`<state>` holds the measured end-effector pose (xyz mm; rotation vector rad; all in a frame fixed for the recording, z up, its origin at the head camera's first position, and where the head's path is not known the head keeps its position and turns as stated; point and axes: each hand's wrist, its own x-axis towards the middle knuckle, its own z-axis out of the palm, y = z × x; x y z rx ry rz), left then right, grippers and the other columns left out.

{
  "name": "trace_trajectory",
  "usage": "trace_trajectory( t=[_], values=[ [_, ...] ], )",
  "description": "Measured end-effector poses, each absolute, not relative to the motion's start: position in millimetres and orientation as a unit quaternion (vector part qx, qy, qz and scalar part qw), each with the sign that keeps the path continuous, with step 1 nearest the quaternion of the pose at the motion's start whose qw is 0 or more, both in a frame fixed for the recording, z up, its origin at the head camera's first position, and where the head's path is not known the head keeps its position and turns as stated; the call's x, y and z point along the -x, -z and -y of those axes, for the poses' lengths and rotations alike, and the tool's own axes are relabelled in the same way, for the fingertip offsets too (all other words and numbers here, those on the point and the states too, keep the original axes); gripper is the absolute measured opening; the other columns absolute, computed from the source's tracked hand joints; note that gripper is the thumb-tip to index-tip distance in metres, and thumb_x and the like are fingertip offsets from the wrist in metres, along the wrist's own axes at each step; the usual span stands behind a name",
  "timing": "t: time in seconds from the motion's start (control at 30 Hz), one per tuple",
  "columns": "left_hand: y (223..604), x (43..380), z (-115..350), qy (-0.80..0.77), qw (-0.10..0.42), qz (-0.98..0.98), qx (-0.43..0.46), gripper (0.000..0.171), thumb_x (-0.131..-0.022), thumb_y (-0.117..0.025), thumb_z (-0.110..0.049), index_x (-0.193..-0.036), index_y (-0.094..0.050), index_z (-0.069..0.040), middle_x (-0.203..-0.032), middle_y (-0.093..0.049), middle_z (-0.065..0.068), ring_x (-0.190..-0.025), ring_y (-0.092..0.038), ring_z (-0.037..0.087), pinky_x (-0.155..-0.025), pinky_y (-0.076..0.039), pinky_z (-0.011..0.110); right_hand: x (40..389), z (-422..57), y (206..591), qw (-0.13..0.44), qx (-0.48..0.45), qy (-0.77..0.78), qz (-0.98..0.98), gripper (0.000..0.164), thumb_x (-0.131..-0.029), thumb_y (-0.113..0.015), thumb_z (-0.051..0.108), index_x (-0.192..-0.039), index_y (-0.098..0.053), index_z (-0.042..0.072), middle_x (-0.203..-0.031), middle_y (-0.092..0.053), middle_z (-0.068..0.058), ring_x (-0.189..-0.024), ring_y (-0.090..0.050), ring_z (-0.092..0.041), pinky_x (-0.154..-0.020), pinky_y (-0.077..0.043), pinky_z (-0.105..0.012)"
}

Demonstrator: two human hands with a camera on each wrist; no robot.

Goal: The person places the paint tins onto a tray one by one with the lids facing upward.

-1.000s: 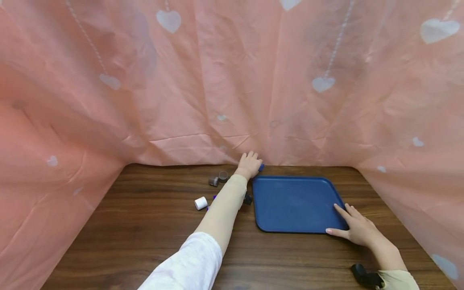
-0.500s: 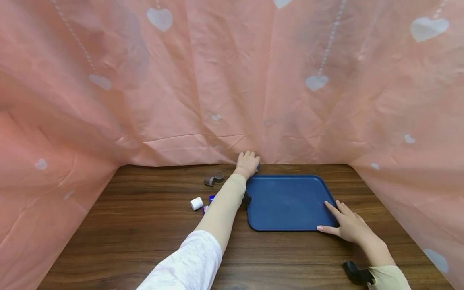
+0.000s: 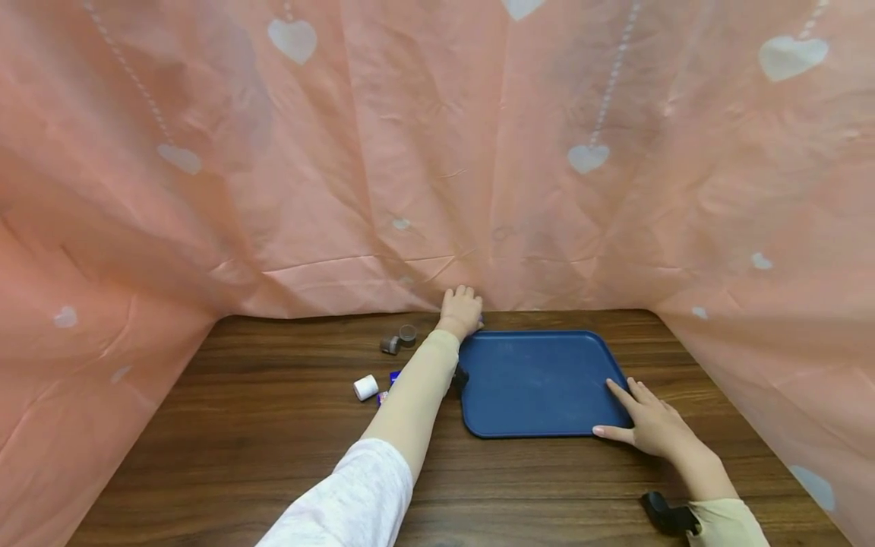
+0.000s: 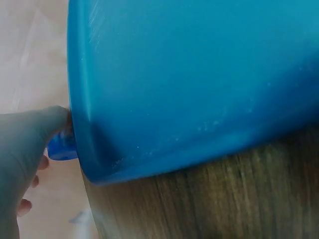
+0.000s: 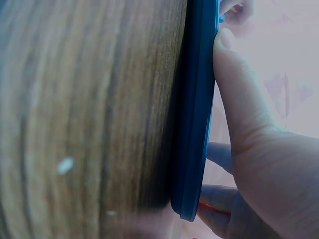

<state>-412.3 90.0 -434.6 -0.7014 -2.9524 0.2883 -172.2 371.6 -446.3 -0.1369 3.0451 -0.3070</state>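
The two hands are well apart, with the left hand [image 3: 461, 311] at the table's far edge gripping a small blue thing [image 4: 62, 148] just beside the tray's far left corner, and the right hand [image 3: 652, 427] spread with fingers extended on the tray's near right corner. From the head, the left hand hides nearly all of that blue thing; the left wrist view shows it under the thumb, close against the tray's rim, though what it is cannot be told. The right wrist view adds the tray's side edge, with the right thumb laid along it. The blue tray [image 3: 540, 387] lies flat on the wooden table [image 3: 273, 448]. Left of the forearm sit a white cylinder [image 3: 365, 387], a small dark jar [image 3: 390, 346] and a clear round piece [image 3: 407, 336]; the left sleeve [image 3: 417, 395] partly covers two blue packets [image 3: 394, 377]. A pink curtain [image 3: 437, 152] hangs behind.
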Motion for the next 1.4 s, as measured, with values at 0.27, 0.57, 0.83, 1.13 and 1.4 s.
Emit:
trace_trajectory(
  t=[0.27, 0.57, 0.83, 1.13, 1.4],
  values=[
    [431.6, 412.6, -87.4, -0.106, 0.056, 0.965, 0.233, 0.040, -0.089, -0.064, -0.053, -0.118, -0.065, -0.026, -0.126, -0.051, 0.000, -0.119, -0.041, 0.020, -0.099, -0.034, 0.039, 172.8, -365.3, 444.9, 0.037, 0.046, 0.103, -0.993, 0.099, -0.079, -0.065, 0.065, -0.147, -0.036, -0.001, -0.147, -0.026, -0.043, -0.134, -0.027, -0.059, -0.097, -0.028, -0.074],
    [418.0, 405.5, -92.0, -0.051, 0.091, 0.964, 0.244, 0.045, -0.089, -0.060, -0.055, -0.119, -0.062, -0.022, -0.126, -0.050, 0.001, -0.119, -0.040, 0.021, -0.099, -0.033, 0.042, 175.5, -349.1, 444.1, 0.030, 0.050, 0.097, -0.994, 0.100, -0.079, -0.063, 0.067, -0.147, -0.037, -0.001, -0.146, -0.027, -0.044, -0.134, -0.028, -0.059, -0.097, -0.029, -0.074],
    [412.6, 393.6, -101.4, -0.038, 0.141, 0.954, 0.263, 0.046, -0.092, -0.050, -0.062, -0.118, -0.058, -0.025, -0.119, -0.050, -0.002, -0.109, -0.041, 0.018, -0.091, -0.035, 0.037, 178.0, -341.4, 446.7, 0.026, 0.046, 0.095, -0.994, 0.100, -0.079, -0.062, 0.069, -0.147, -0.038, 0.000, -0.146, -0.027, -0.043, -0.134, -0.027, -0.060, -0.097, -0.029, -0.074],
    [405.2, 377.0, -123.0, 0.002, 0.161, 0.946, 0.283, 0.047, -0.092, -0.050, -0.061, -0.125, -0.058, -0.028, -0.118, -0.052, -0.004, -0.104, -0.043, 0.016, -0.088, -0.036, 0.034, 180.3, -339.5, 447.9, 0.024, 0.040, 0.095, -0.994, 0.102, -0.078, -0.062, 0.070, -0.147, -0.037, -0.001, -0.146, -0.027, -0.043, -0.135, -0.027, -0.059, -0.098, -0.028, -0.074],
    [408.8, 369.1, -147.0, 0.035, 0.154, 0.943, 0.293, 0.049, -0.093, -0.047, -0.063, -0.129, -0.056, -0.030, -0.121, -0.052, -0.005, -0.107, -0.044, 0.015, -0.088, -0.037, 0.034, 183.1, -336.0, 448.2, 0.012, 0.045, 0.091, -0.995, 0.100, -0.079, -0.062, 0.069, -0.146, -0.039, -0.001, -0.145, -0.030, -0.043, -0.135, -0.029, -0.059, -0.098, -0.030, -0.073]
  ],
)
